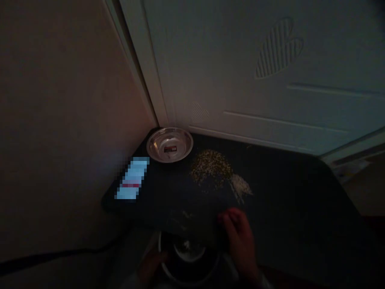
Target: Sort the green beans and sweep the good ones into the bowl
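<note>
Below the table's front edge, my left hand [151, 265] grips the rim of a round bowl [162, 268], its thumb over the edge. Pale material shows at the bottom of the bowl, too dark to name. My right hand [240, 237] is at the near edge of the dark table, to the right of the bowl, with its fingers curled together; whatever they hold, if anything, is hidden. Beyond it lies a mound of mixed greenish and pale grains [210, 167]. A smaller pile of white grains [241, 185] touches that mound's right side.
A shiny metal dish [170, 144] with a small dark label inside stands in the back left corner. A lit, pixelated screen [132, 178] lies near the left edge. Some scattered grains [186, 214] lie near the front. Walls or panels close off the left and back; light is very dim.
</note>
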{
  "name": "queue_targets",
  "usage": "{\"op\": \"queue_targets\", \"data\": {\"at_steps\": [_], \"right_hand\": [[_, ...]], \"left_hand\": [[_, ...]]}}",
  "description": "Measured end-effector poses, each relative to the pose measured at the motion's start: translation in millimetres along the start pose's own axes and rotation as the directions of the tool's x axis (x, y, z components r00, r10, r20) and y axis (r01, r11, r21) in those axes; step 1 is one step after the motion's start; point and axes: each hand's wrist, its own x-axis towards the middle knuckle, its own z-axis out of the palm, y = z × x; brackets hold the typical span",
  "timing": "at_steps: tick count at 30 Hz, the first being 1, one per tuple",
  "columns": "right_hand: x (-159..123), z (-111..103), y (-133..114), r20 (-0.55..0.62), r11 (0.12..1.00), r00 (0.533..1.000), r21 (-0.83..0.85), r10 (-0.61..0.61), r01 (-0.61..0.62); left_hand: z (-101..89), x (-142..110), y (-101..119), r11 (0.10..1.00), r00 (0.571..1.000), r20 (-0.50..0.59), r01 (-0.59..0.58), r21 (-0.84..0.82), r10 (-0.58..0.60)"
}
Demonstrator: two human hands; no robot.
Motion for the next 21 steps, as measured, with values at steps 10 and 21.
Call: {"op": "queue_targets", "data": {"at_steps": [10, 21], "right_hand": [[-6, 3, -1, 0.013, 0.988, 0.988, 0.022, -0.153, 0.153], [-39, 21, -7, 0.283, 0.867, 0.920, -0.345, -0.270, 0.361]], "left_hand": [[-26.4, -12, -15, 0.992, 0.996, 0.093, -0.004, -0.127, 0.016], [-48.3, 18, -37, 0.996, 0.993, -0.092, -0.077, 0.036, 0.080]]}}
